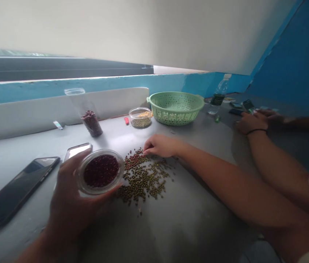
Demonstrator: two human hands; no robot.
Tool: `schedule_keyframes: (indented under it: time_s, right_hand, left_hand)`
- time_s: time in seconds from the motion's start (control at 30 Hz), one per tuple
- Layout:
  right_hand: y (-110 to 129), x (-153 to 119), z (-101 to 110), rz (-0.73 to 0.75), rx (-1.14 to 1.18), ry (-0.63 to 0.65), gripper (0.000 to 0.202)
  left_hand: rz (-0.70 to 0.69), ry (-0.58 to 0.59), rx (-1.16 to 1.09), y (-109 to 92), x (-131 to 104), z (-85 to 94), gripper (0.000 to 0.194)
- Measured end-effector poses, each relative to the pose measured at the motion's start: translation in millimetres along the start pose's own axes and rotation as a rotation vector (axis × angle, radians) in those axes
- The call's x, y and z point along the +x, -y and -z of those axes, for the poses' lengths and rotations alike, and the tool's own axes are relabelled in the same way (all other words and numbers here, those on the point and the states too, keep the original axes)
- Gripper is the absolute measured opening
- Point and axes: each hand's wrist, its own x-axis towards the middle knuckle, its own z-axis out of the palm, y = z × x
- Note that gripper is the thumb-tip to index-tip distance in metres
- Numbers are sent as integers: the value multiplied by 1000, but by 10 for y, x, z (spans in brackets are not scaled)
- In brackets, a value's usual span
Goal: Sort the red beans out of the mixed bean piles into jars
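Your left hand (69,193) grips the clear jar (121,168) round its side, leaving its mouth unobstructed beside scattered beans (142,178) on the surface (190,215), where your right hand (161,145) closes its fingertips, any bean between them hidden

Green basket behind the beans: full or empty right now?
Empty, as far as the view shows: the basket has only its bare green latticed inside visible.

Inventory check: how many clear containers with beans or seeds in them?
3: round jar in the left hand, tall jar beyond it, low tub just left of the green basket. Any behind the basket would be hidden.
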Motion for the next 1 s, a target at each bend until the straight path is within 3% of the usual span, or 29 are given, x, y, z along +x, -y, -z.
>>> schedule_keyframes:
  time_s: [0.13, 0.43, 0.67, 0.87, 1.0]
  right_hand:
    - [7, -5, 5, 4, -12, 13, 17]
    - [62, -2, -24, -24, 37, 39, 14]
    - [111, -34, -23, 54, -63, 101, 15]
    - [110, -67, 21, 99, -100, 116, 18]
    - [182, -119, 86, 65, -43, 1, 18]
  left_hand:
    - [119, -12, -54, -89, 34, -5, 84]
    - [170, 2, -91, -99, 52, 7, 88]
    - [-36, -42, -3, -62, 28, -1, 91]
    - [-25, 16, -23, 21, -29, -16, 95]
    - [-42, 22, -27, 34, -49, -13, 97]
